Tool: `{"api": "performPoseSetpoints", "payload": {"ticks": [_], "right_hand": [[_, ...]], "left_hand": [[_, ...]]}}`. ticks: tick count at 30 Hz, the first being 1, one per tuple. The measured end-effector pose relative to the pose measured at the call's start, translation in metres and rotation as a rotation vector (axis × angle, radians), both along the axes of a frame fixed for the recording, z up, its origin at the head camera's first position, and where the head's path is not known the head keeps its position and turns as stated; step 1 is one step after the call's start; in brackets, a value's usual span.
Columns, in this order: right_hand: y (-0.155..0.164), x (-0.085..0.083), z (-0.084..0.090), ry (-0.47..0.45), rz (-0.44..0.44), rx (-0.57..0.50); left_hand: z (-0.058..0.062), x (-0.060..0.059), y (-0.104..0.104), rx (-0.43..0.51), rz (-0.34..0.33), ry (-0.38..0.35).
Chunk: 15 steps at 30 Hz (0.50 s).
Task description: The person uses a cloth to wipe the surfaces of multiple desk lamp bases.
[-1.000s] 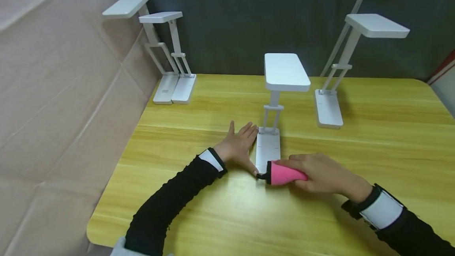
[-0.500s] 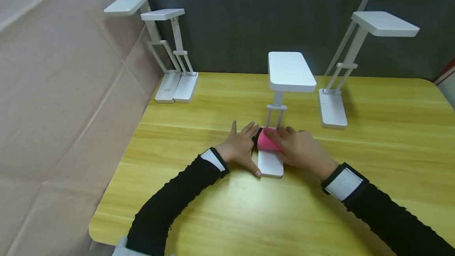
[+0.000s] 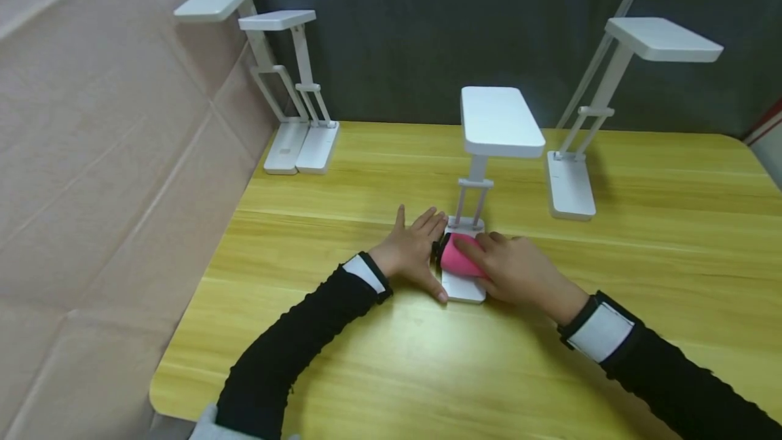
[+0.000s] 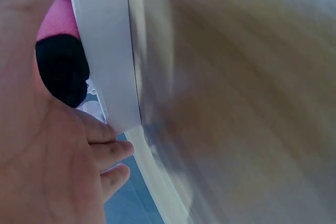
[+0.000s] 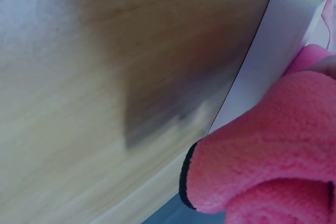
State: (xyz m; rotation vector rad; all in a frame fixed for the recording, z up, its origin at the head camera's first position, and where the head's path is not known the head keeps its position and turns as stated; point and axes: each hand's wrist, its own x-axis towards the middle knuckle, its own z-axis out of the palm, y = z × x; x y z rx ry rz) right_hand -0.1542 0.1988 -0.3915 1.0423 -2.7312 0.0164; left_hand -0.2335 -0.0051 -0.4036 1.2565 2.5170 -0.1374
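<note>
1. Where the yellow wooden table (image 3: 379,358) meets the middle of the head view: right hand (image 3: 519,270), fingers curled round a pink cloth (image 3: 458,260) with a black edge, pressing it down on the base (image 3: 464,284) of a white folding desk lamp (image 3: 497,121).
2. Pink cloth: bunched under the right palm, lying across the far half of that base, just before the lamp's two thin uprights; near end of the base bare and showing white.
3. Left hand (image 3: 412,250): flat on the table, fingers straight and spread, grasping nothing; thumb side touching the left edge of the lamp base.
4. Left wrist view: palm (image 4: 47,156) close up, white base edge (image 4: 107,56) running beside it, black-edged pink cloth (image 4: 58,24) right behind the fingers; wood badly blurred.
5. Right wrist view: fleecy pink cloth (image 5: 262,166) filling the lower right, its black trim toward the table, white base (image 5: 262,82) beneath it; hand itself barely seen here.
6. Middle lamp: head level, raised above its base, pointing toward the dark curtain (image 3: 397,32).
7. Further off: two more white lamps (image 3: 293,73) side by side at the far left corner against a pinkish sheet (image 3: 104,155); one more lamp (image 3: 586,114) to the right of the middle one, well apart from both hands.
8. Black sleeves with white cuffs on both forearms.
</note>
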Motion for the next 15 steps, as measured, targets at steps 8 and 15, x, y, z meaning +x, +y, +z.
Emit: {"api": "performPoseSetpoints", "payload": {"ticks": [8,15], "right_hand": [[-0.003,0.017,0.001,-0.042,0.011,0.034],[-0.002,0.030,0.000,-0.061,0.026,0.009]], "left_hand": [[0.000,0.001,0.000,-0.015,-0.010,0.027],[0.001,0.002,0.002,-0.048,-0.019,0.074]]}}
